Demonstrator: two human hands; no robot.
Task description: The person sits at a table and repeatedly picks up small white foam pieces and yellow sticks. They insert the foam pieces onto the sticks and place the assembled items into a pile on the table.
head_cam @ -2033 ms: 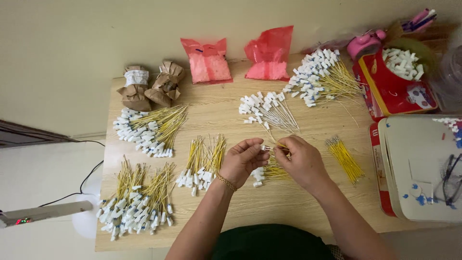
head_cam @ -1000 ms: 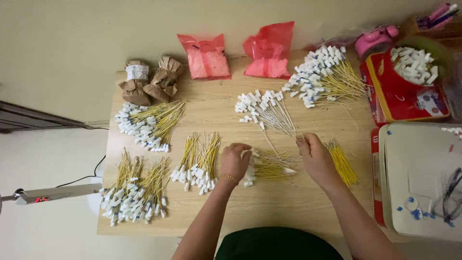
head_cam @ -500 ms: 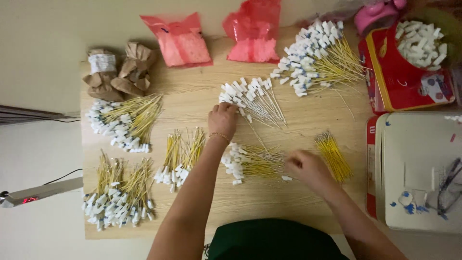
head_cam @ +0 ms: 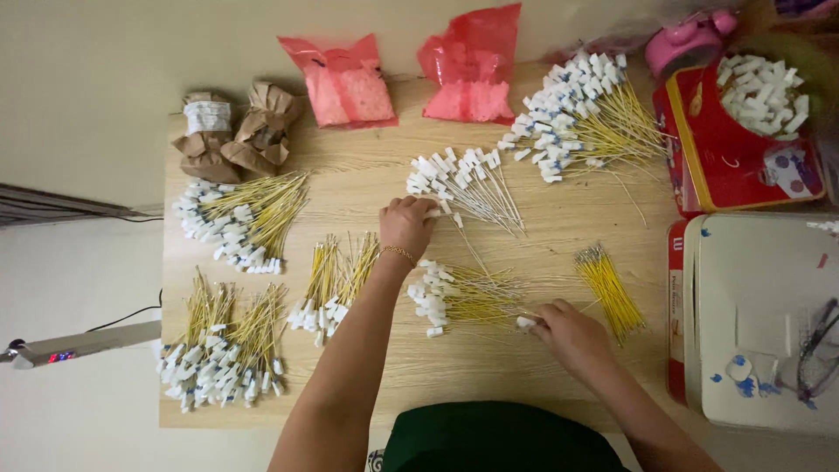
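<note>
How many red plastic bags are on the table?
2. One red plastic bag lies at the table's far edge, right of the brown paper bundles; the second red bag lies just right of it. None seem hidden.

Matt pale wood-grain table; yellow wires with white plastic connectors; glossy red plastic bags; crumpled brown paper packets.

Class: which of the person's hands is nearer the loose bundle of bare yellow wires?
Right. The right hand lies just beside the bare yellow wires; the left hand is farther off.
</note>
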